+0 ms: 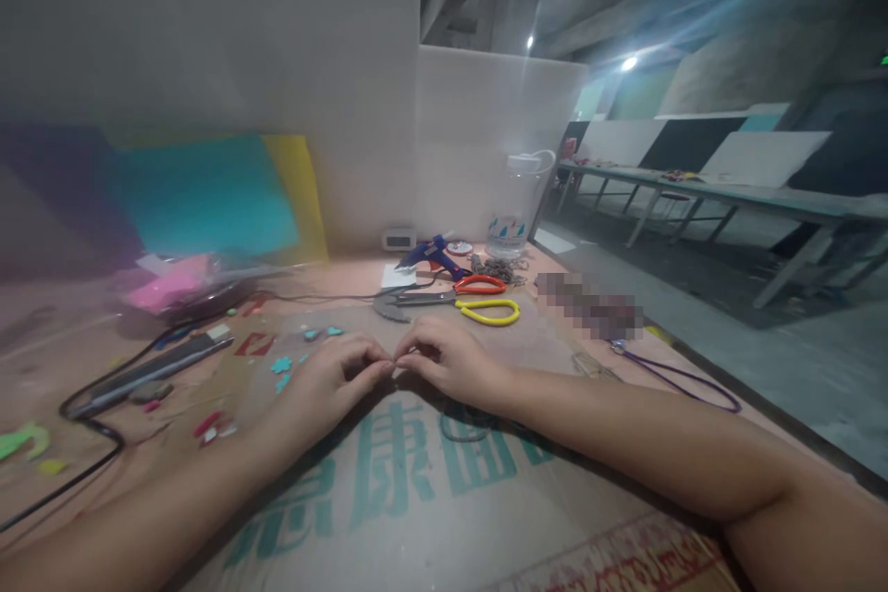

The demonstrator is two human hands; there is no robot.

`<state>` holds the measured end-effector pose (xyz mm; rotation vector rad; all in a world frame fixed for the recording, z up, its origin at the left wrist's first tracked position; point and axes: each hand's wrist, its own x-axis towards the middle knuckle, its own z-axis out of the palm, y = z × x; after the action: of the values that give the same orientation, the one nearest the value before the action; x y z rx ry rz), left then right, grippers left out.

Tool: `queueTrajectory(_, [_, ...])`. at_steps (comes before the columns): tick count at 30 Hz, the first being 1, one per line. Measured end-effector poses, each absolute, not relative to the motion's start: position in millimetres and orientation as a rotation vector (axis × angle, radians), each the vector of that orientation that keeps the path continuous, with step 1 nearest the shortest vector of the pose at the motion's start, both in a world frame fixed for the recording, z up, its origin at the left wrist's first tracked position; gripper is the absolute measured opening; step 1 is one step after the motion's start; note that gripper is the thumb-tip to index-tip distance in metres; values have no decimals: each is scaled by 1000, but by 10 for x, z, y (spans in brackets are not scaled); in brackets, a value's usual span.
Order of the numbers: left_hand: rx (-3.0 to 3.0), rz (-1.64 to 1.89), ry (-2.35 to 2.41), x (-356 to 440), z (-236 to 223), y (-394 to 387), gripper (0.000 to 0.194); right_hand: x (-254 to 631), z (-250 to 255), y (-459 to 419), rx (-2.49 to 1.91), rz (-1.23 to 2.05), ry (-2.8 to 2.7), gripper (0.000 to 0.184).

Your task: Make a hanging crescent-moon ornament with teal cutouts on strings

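Note:
My left hand (345, 374) and my right hand (446, 358) meet above the middle of a cardboard sheet (430, 518), thumbs and fingertips pinched together. Whatever sits between the fingertips is too small to make out. Left of my left hand lie small teal flower-shaped pieces (281, 364). Just beyond both hands is a pair of scissors (486, 310) with one red and one yellow handle. A thin grey loop (463, 430) rests on the cardboard below my right wrist.
A blue glue gun (434, 254), a coiled chain (499, 269) and a clear water bottle (510, 213) stand at the back. A black cable (104, 425) winds along the left beside pink material in plastic (177, 285). A purple cord (684, 375) lies near the right table edge.

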<state>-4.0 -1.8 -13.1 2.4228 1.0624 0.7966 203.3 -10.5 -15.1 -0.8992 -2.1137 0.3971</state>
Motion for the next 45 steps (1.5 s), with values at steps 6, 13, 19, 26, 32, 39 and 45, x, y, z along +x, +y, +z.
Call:
queueTrajectory(6, [2448,807,1058,-26,-104,-43,26,2034,-132,-111,-896,381,-2136,1])
queueTrajectory(13, [2469,811,1060,-34,-119,-49,25,2038,-143,-111,-911,390,-2152,3])
queueTrajectory(19, [2452,839,1118,-43,-103,-35,24,2025,-88,-174,-1024,475,-2051,27])
queueTrajectory(26, [2506,873,1128,-29,-78,-60,23,1969,-76,-225,-1006,1103,-1882,44])
queueTrajectory(32, [2517,942,1106,-30,-79,-79,23,1960,-150,-165,-940,1179,-1871,35])
queueTrajectory(39, [2533,908,1089,-47,-117,-42,27,1973,-126,-166,-997,765,-1981,13])
queueTrajectory(45, [2516,849,1087,-50,-126,-29,31,1987,-125,-137,-968,542,-2029,7])
